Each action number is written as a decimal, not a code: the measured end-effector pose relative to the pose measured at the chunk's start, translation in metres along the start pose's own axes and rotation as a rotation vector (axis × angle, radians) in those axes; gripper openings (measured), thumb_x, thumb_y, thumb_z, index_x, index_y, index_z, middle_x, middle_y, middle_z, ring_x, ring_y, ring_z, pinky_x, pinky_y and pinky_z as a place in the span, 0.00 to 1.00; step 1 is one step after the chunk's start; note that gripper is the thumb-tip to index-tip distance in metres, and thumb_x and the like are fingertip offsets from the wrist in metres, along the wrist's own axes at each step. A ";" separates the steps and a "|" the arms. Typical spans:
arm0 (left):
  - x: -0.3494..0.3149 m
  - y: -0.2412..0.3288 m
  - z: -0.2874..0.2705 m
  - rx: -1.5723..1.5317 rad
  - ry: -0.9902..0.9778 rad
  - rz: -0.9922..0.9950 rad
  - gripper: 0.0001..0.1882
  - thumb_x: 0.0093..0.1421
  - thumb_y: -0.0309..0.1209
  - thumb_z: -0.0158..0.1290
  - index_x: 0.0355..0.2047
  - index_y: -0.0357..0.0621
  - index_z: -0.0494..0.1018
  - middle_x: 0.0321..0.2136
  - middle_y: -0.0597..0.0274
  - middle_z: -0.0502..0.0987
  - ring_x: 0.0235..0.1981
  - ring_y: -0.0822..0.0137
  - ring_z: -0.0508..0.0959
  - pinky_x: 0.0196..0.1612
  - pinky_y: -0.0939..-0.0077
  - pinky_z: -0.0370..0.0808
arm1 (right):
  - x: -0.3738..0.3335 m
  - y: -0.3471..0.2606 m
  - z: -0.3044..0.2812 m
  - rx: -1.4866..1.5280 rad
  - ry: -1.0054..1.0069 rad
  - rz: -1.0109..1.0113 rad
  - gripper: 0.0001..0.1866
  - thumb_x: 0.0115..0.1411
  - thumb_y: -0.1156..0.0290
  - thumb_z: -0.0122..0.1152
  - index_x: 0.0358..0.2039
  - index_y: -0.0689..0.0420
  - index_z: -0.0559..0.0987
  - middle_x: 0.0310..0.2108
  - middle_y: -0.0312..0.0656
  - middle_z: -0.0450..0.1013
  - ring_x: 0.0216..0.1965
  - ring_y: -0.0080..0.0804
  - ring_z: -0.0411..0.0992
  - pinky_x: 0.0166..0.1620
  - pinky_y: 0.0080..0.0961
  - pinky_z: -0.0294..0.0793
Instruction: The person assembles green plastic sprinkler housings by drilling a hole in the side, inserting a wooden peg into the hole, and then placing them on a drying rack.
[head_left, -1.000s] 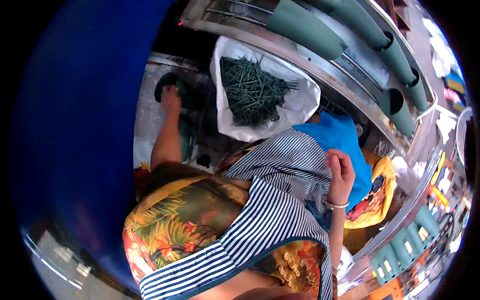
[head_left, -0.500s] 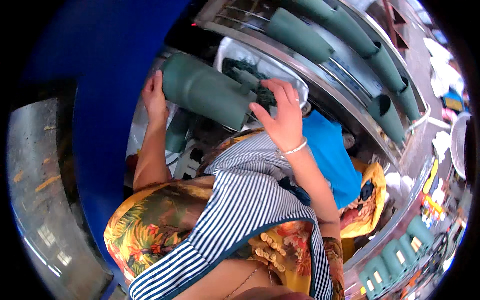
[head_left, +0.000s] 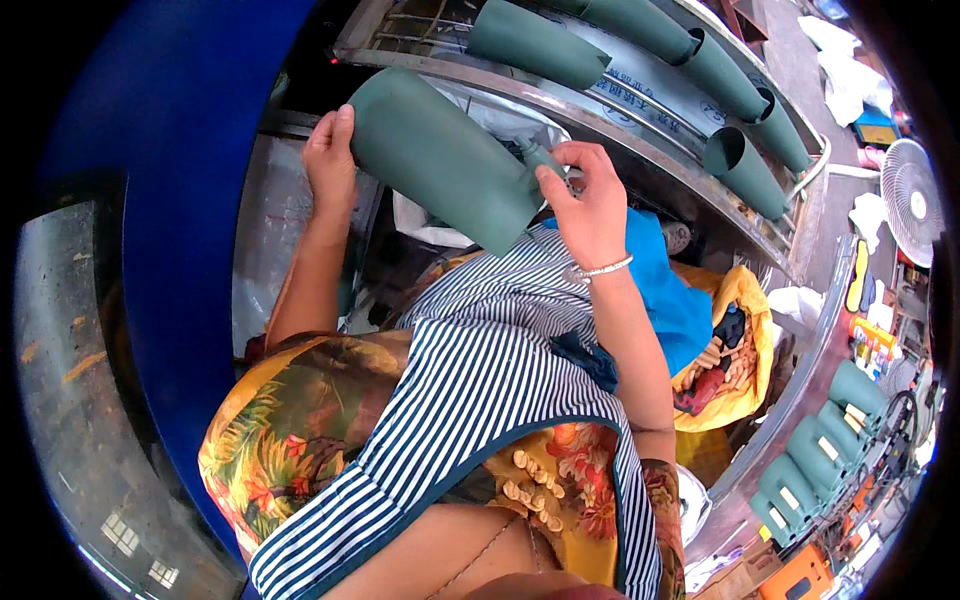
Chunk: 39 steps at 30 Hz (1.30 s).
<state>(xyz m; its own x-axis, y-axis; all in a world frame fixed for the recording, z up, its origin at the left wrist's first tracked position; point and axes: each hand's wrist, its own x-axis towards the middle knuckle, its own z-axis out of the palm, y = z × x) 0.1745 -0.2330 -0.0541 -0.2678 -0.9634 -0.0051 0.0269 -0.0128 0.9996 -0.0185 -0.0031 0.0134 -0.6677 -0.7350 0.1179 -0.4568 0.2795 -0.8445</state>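
A wide dark-green plastic cylinder (head_left: 440, 155), slightly tapered, is held at a slant in front of my chest. My left hand (head_left: 330, 150) grips its upper-left end, thumb on the outer wall and the other fingers partly hidden. At the lower-right end, my right hand (head_left: 592, 200) pinches a small green plastic stub (head_left: 540, 157) between thumb and fingers. The stub sits against the cylinder's end; whether it is still joined there I cannot tell. Behind the cylinder, a white bag (head_left: 425, 222) is mostly covered.
A metal rack (head_left: 640, 130) beyond my hands carries several similar green cylinders (head_left: 535, 45). To the right are a blue cloth (head_left: 650, 300), a yellow sack (head_left: 757, 345) of small tan pieces, a fan (head_left: 912, 200) and green handled parts (head_left: 790, 490) on a bench. A blue panel (head_left: 190, 250) rises at left.
The cylinder has risen and turned, now covering more of the white bag with green scraps. My right hand has closed from spread fingers onto the small stub. The whole view has shifted.
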 end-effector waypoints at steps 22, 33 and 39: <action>-0.023 -0.075 -0.013 -0.429 0.067 -0.646 0.20 0.65 0.46 0.51 0.45 0.42 0.75 0.42 0.60 0.79 0.42 0.65 0.79 0.44 0.66 0.75 | -0.039 -0.021 0.006 -0.521 -0.211 -0.476 0.33 0.49 0.52 0.65 0.57 0.44 0.72 0.59 0.30 0.67 0.45 0.39 0.68 0.47 0.37 0.65; -0.045 -0.086 0.034 -0.460 -0.008 -0.642 0.23 0.64 0.47 0.52 0.47 0.39 0.75 0.43 0.62 0.78 0.44 0.68 0.76 0.50 0.69 0.71 | -0.035 -0.012 -0.003 -0.574 -0.370 -0.172 0.35 0.45 0.61 0.70 0.56 0.53 0.71 0.52 0.42 0.70 0.46 0.47 0.72 0.45 0.38 0.71; -0.038 -0.100 0.004 -0.754 -0.282 -0.742 0.21 0.67 0.43 0.49 0.51 0.41 0.72 0.49 0.61 0.76 0.51 0.66 0.73 0.57 0.66 0.66 | -0.031 -0.034 -0.004 -0.592 -0.194 -0.416 0.35 0.45 0.66 0.71 0.57 0.48 0.71 0.49 0.38 0.74 0.31 0.39 0.74 0.32 0.27 0.74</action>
<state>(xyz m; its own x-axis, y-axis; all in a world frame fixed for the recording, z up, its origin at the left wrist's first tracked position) 0.1778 -0.1944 -0.1534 -0.6693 -0.5536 -0.4955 0.3243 -0.8177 0.4756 0.0153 0.0131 0.0404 -0.2804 -0.9331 0.2254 -0.9254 0.2003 -0.3218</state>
